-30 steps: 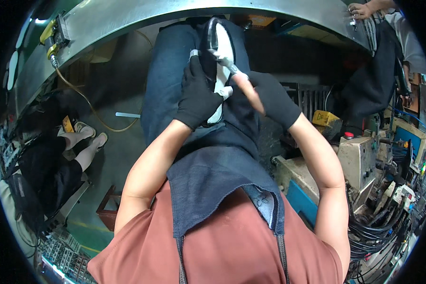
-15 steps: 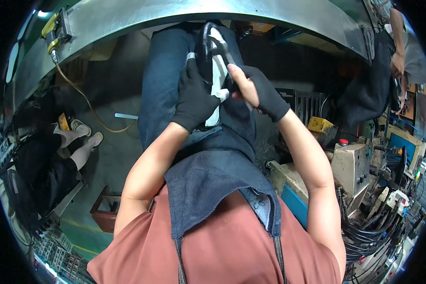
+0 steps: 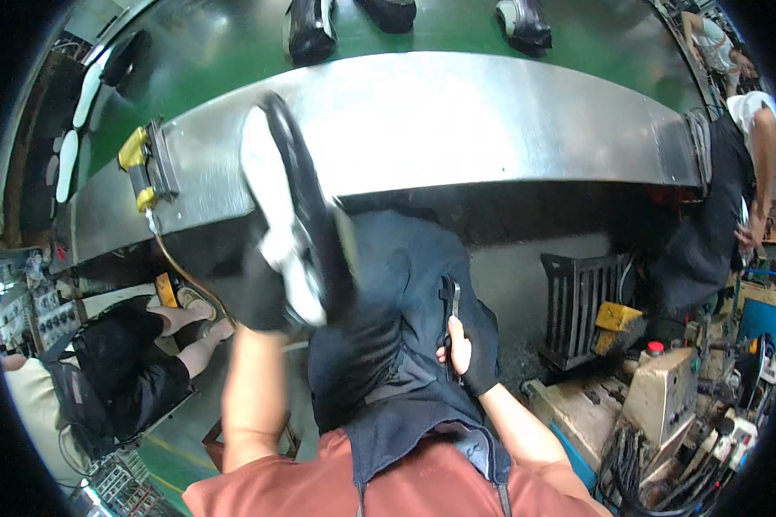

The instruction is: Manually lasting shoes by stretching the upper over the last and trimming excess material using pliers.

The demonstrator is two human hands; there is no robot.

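My left hand, in a dark fingerless glove and smeared by motion, is wrapped round a black shoe. The shoe is raised over the left of my lap and the bench edge, toe pointing away, its white underside facing left. On my right thigh, my right hand, gloved the same way, grips a dark metal hand tool that looks like pincers. The tool's head points away from me, apart from the shoe.
Ahead runs a metal bench edge beside a green surface bearing several dark shoes. A yellow air tool with a hose hangs at left. Machinery stands at right. Other people sit left and stand right.
The shoe has left my lap, swinging up and left in my left hand. My right hand has drawn back to my thigh with the tool. The view has tilted up, showing more bench.
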